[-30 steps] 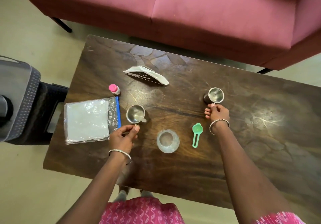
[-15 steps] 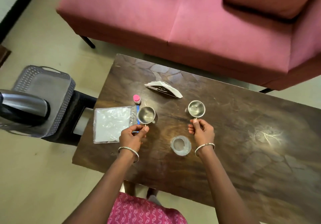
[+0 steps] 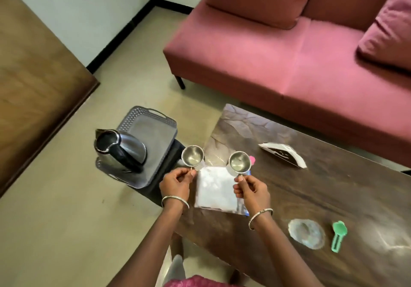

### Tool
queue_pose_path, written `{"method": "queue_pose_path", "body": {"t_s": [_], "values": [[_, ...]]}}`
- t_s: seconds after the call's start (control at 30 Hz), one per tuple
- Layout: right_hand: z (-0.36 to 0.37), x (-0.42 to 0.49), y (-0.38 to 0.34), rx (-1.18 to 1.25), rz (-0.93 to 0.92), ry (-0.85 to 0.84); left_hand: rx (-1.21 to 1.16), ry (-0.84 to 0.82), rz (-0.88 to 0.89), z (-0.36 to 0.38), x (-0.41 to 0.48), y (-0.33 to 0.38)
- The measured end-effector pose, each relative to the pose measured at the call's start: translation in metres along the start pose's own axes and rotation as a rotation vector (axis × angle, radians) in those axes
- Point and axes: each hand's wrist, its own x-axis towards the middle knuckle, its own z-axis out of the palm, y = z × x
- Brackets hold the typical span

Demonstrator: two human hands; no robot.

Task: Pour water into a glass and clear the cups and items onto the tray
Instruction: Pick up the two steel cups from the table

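Each hand carries a small steel cup by its handle, lifted off the table. My left hand [image 3: 177, 181] pinches the handle of the left cup [image 3: 192, 156], which hangs past the table's left edge, beside the grey tray [image 3: 153, 131]. My right hand [image 3: 251, 188] pinches the handle of the right cup [image 3: 239, 162] above the clear zip bag [image 3: 213, 190]. A steel jug [image 3: 120, 151] stands on the tray's near part. The glass [image 3: 306, 233] sits on the table at the right, with a green scoop [image 3: 338, 235] beside it.
The tray rests on a dark stool left of the wooden table [image 3: 322, 193]. A pink-capped bottle [image 3: 252, 159] peeks out behind the right cup, and a white-and-dark packet [image 3: 283, 154] lies farther back. A pink sofa [image 3: 289, 53] stands beyond the table and a wooden panel [image 3: 33, 75] at the far left.
Both hands have lifted their cups off the table and carried them left toward the tray. The view has swung left, so the whole tray and jug now show.
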Motion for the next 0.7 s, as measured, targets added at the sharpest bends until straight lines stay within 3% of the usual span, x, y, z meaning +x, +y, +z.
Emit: {"method": "queue_pose_path", "body": {"t_s": [0.37,0.53,0.7], "values": [[0.236,0.024,-0.03,0.128,0.158,-0.075,0.143,0.099,0.063,-0.126,0.196,0.027],[0.305,0.062,-0.044,0.174,0.233,-0.092,0.331,0.121,0.11,-0.139,0.272,0.043],[0.357,0.109,-0.035,0.192,0.298,-0.069,0.484,0.093,-0.033,-0.12,0.322,0.037]]}}
